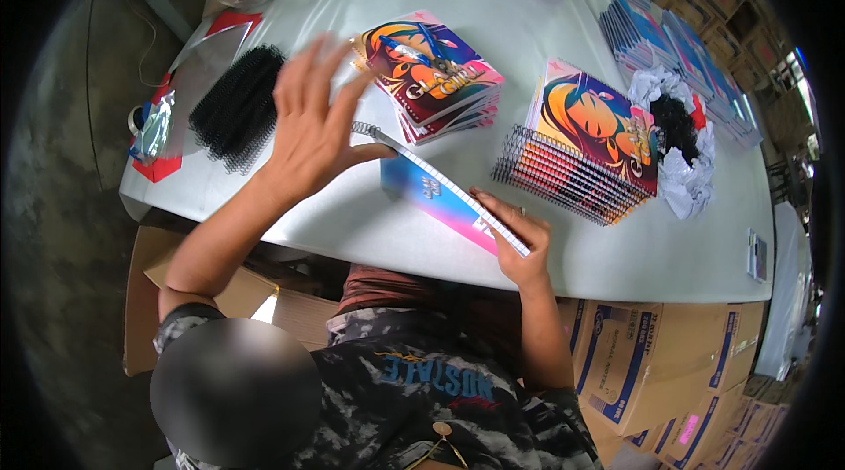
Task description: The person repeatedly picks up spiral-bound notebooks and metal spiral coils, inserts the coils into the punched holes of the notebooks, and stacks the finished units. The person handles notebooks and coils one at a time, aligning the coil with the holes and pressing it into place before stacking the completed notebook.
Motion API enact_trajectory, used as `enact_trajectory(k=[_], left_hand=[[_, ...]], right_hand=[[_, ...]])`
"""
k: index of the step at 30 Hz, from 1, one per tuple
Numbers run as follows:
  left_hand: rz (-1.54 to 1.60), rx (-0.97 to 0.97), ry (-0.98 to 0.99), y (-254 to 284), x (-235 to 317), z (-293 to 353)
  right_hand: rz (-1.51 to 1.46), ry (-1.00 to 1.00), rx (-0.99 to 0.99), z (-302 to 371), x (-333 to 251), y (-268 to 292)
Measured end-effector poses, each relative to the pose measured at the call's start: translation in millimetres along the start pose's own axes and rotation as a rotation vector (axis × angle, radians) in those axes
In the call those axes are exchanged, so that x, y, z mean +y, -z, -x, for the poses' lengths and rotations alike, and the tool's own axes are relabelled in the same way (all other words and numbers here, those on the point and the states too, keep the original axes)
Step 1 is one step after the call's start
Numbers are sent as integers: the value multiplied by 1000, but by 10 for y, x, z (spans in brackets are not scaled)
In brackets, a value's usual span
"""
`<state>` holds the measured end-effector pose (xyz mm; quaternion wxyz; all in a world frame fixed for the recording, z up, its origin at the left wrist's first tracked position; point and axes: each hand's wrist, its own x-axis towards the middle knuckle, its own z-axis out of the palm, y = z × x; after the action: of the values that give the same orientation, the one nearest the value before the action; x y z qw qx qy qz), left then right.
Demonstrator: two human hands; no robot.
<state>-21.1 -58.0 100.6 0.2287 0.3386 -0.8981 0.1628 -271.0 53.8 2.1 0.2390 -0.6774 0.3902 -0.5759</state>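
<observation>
My right hand (521,239) grips the lower right end of a notebook (440,197) with a blue and pink cover, tilted so its edge faces up. A wire coil (365,128) sticks out past the far left end of that edge. My left hand (312,122) is open with fingers spread, slightly blurred, its thumb close to the coil's end; whether it touches is unclear. Beyond lies a stack of colourful illustrated covers (440,100) with a blue pen-like tool on top. To the left is a heap of black spiral coils (238,109).
At right stands a stack of spiral-bound notebooks (590,135), beside crumpled white wrapping (691,179) holding black scraps. More notebook stacks (629,39) line the table's far right. Cardboard boxes (634,356) stand below the right edge, and an opened carton (299,312) below the left.
</observation>
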Motion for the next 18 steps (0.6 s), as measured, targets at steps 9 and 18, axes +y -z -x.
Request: enact_trajectory(k=[9, 18], left_hand=[[-28, 532, 7, -397, -137, 405], [63, 423, -100, -836, -19, 1089]], right_hand=[[15, 191, -27, 41, -147, -177], [-28, 219, -54, 54, -206, -198]])
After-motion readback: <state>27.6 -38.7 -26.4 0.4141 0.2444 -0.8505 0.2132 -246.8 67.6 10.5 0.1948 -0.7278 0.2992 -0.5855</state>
